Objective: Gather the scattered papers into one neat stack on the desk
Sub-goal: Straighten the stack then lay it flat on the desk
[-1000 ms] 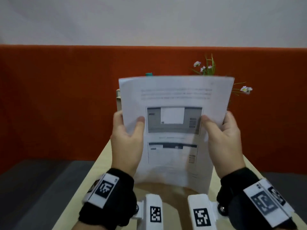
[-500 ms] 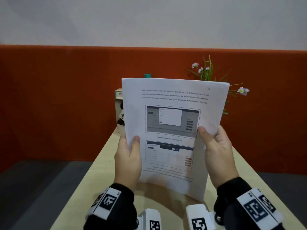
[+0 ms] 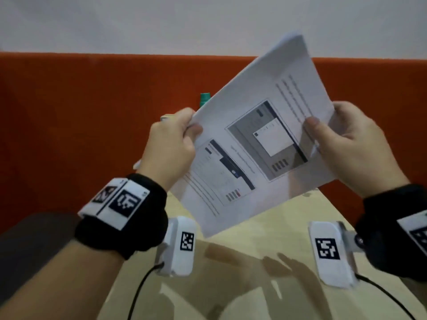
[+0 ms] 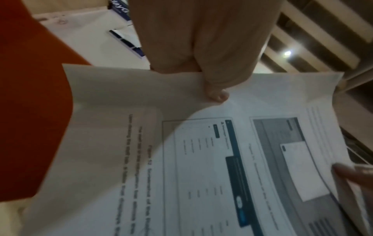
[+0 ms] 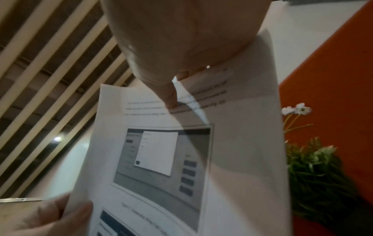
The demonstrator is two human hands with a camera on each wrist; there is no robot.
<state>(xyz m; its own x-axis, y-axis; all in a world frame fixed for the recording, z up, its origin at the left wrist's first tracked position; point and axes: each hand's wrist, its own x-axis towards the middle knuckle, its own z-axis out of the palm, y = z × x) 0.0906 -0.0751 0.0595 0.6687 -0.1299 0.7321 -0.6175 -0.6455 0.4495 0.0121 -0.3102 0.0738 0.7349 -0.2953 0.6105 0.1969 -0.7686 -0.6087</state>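
Observation:
A stack of white printed papers [image 3: 256, 139] with screenshots on the top sheet is held in the air above the light wooden desk [image 3: 272, 255], tilted so its top points up and to the right. My left hand [image 3: 175, 139] grips one long edge, thumb on the top sheet. My right hand [image 3: 342, 139] grips the opposite long edge, thumb on the print. The left wrist view shows the papers [image 4: 201, 159] pinched by the left hand [image 4: 210, 76]. In the right wrist view the right hand [image 5: 177, 55] pinches the papers [image 5: 232, 151] near the text lines.
An orange partition [image 3: 80, 125] stands behind the desk. A green bottle cap [image 3: 205, 98] shows above the papers' left edge. A plant with white flowers [image 5: 315, 167] stands at the back right. Dark floor [image 3: 34, 236] lies left of the desk.
The stack has been turned clockwise from upright to a slant and raised. My left hand moved up along its side and my right hand rose to the right.

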